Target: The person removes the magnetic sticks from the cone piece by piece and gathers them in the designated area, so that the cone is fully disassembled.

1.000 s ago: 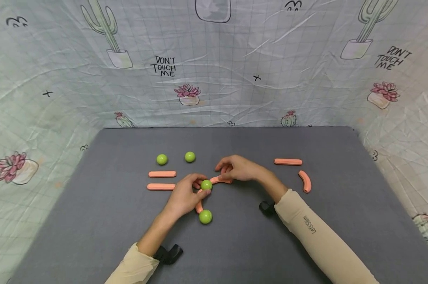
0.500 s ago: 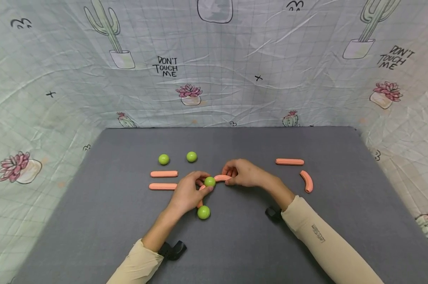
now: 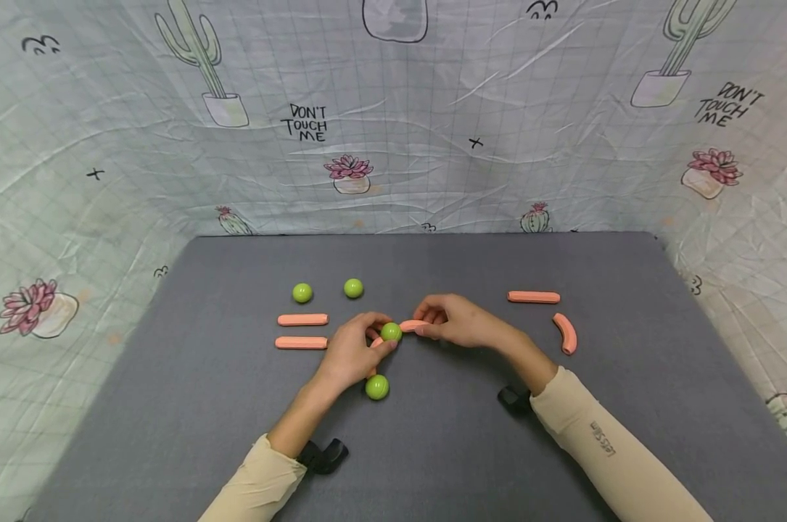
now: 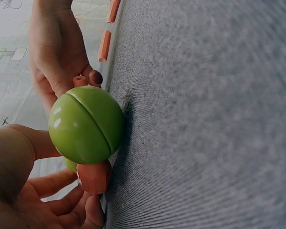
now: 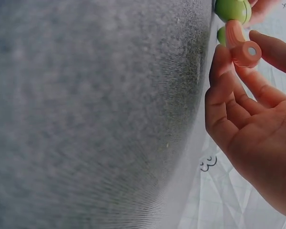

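Note:
My left hand pinches a glossy green ball between thumb and fingers. From that ball a curved orange rod, partly hidden by the hand, runs toward a second green ball nearer me, which fills much of the left wrist view. My right hand pinches another curved orange rod between thumb and fingertips. One end of this rod meets the held ball in the right wrist view; its other end shows a small shiny disc.
Left of the hands lie two straight orange rods, one behind the other. Two green balls sit behind them. At the right are a straight rod and a curved rod. A printed cloth backs the grey table.
My right hand has closed its pinch on the curved rod and turned it. The left hand, its ball and the joined pieces have shifted slightly right and away from me.

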Motion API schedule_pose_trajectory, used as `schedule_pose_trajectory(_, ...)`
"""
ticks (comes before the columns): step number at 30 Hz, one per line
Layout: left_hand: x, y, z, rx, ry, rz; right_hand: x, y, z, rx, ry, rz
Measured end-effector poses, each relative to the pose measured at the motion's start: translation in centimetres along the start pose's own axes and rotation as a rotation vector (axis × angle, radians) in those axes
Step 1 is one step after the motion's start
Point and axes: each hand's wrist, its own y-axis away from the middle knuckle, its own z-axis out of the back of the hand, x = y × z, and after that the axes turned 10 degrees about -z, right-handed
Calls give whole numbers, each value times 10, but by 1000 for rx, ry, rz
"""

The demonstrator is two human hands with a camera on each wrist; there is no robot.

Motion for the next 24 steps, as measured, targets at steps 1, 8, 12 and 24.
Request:
schedule_pose_trajectory(1,0,0,-1,-2,4,-6,-1,0,0,3,-12,1)
schedule_pose_trajectory(8,2,-1,-5,5,20,-20,-8,3,-1,29,-102,9)
schedule_pose_trajectory(12,4,1,-6,16,8,-13,-9,3,-2,48,-128,16)
schedule_pose_trajectory(24,4,0,-6,17,-7,-49,-13,6,0,62,-84,57)
